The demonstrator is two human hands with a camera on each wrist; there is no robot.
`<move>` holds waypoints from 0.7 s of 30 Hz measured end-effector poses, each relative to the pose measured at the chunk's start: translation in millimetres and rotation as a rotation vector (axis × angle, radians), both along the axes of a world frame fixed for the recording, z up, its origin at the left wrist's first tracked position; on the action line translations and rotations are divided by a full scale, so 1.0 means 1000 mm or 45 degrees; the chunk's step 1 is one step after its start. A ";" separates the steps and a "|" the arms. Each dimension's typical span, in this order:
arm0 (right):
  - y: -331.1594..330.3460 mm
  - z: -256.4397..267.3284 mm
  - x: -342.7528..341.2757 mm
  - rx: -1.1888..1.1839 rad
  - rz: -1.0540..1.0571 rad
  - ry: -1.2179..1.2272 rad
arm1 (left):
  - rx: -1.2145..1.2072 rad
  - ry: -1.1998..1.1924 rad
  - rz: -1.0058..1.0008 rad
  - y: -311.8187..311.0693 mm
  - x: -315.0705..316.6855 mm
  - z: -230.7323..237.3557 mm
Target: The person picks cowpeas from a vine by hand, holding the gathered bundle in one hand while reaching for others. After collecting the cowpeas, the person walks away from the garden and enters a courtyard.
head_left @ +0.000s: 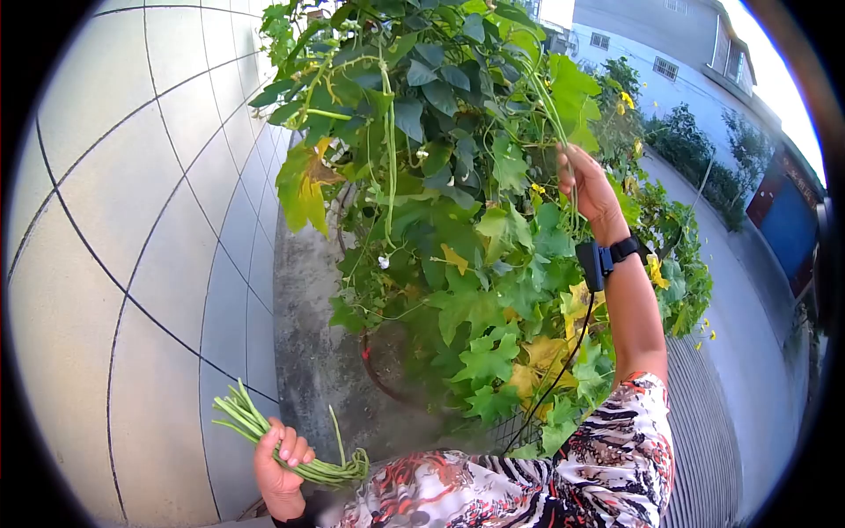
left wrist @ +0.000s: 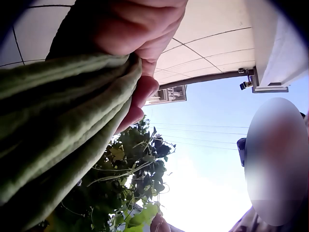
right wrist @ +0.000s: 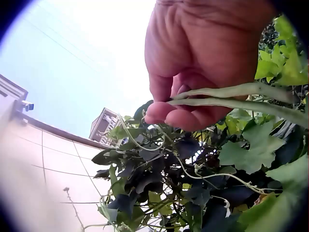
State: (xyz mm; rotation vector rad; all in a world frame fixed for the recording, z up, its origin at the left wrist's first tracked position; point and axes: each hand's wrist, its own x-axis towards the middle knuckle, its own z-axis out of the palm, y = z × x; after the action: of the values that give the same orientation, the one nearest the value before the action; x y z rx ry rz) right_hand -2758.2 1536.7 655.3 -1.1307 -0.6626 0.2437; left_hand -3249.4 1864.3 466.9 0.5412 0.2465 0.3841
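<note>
Right wrist view. Step in hand, as judged: picking from a bean vine (right wrist: 193, 179), spread around six o'clock. Right hand (right wrist: 203, 63) at one o'clock, fingers bent, pinching a pair of long beans (right wrist: 236, 91) by one end; lengths running out toward three o'clock. Severed or attached: cannot tell. Calls next, probably, for a short tug or snap at the stem if attached, then transfer to the other hand.

Head view. Right hand raised at two o'clock, among leaves, above a bare forearm (head_left: 634, 317) climbing from four o'clock. Left hand (head_left: 283, 451) low at seven o'clock, fingers wrapped around a bunch of long beans (head_left: 327, 472); cut-looking ends toward ten o'clock, looped ends toward four. Hanging bean (head_left: 391, 158) near twelve o'clock, unpicked. Tiled wall (head_left: 176, 220) at nine o'clock.

Left wrist view. Bunch large at nine o'clock, clamped in the left hand at twelve; best kept firm, as judged, for adding more.
</note>
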 end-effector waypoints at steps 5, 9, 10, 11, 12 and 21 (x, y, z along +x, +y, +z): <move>-0.003 -0.005 -0.014 -0.204 -0.148 -0.073 | -0.025 0.009 -0.002 -0.004 0.036 0.004; -0.003 -0.029 -0.006 -0.386 -0.330 -0.078 | -0.088 0.013 0.024 -0.003 0.056 0.001; -0.005 -0.038 -0.005 -0.424 -0.350 -0.071 | -0.093 0.033 0.034 -0.003 0.059 0.000; -0.007 -0.047 -0.005 -0.458 -0.376 -0.066 | -0.095 0.051 0.039 -0.003 0.061 -0.001; -0.009 -0.058 -0.003 -0.473 -0.388 -0.067 | -0.097 0.067 0.038 -0.001 0.063 -0.002; -0.011 -0.114 -0.016 -0.461 -0.683 -0.014 | -0.154 0.059 0.154 0.071 0.096 -0.016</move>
State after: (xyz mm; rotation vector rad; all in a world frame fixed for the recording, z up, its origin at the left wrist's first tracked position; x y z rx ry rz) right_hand -2774.4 1525.9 541.6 -1.6133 -0.3079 -0.1084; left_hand -3153.0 1935.7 451.0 0.4174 0.3462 0.4715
